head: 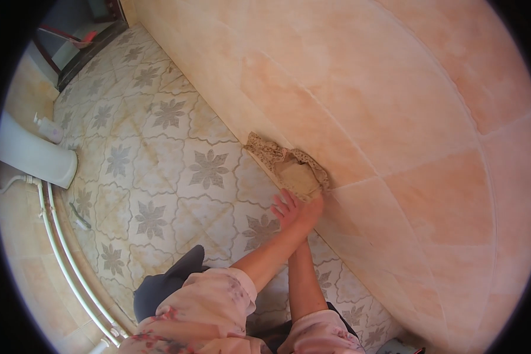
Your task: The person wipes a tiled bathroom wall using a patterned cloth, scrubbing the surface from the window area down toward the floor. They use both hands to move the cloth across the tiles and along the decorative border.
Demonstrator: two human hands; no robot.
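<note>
A crumpled tan and brown piece, apparently cloth with a speckled or lacy border (298, 175), lies against the base of the tiled wall. My left forearm reaches across my right one, and my left hand (312, 210) is at the lower edge of this piece; its grip is hidden. My right forearm passes beneath the left, so my right hand is largely covered. Spread fingers show just left of the crossed wrists, over the floor, with nothing visible between them. Which hand they belong to is unclear.
The patterned tile floor (159, 168) meets the peach tiled wall (425, 199) on the right. At the left stand a white ceramic base (48, 155), a pump bottle (48, 128) and white pipes (57, 248). A dark door sill (93, 55) lies at the upper left, with a red-handled tool beyond.
</note>
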